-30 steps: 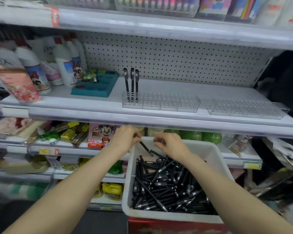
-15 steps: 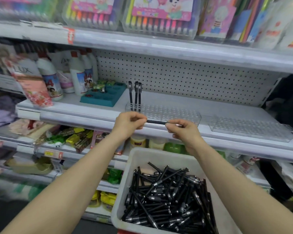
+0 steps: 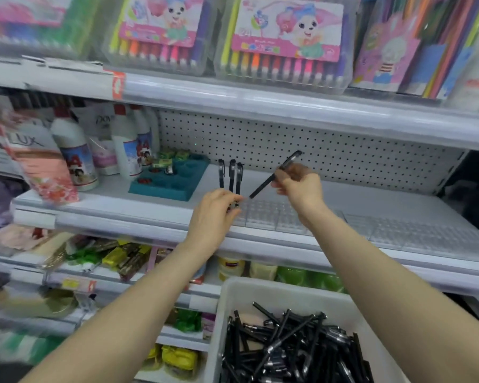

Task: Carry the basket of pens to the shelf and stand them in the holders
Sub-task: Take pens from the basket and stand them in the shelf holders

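Pen (image 3: pixel 263 185), likely light and stiff, is pinched at its upper barrel by the right hand (image 3: pixel 299 186), tilted over the holder (image 3: pixel 274 219) at centre frame. Left hand (image 3: pixel 219 205) curls at the holder's left end; grip unclear.

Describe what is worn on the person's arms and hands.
Nothing shows on either: the left hand and right hand are ungloved, no ring visible; the left forearm and right forearm are bare to the frame's edge, no sleeve, watch or bracelet in view.
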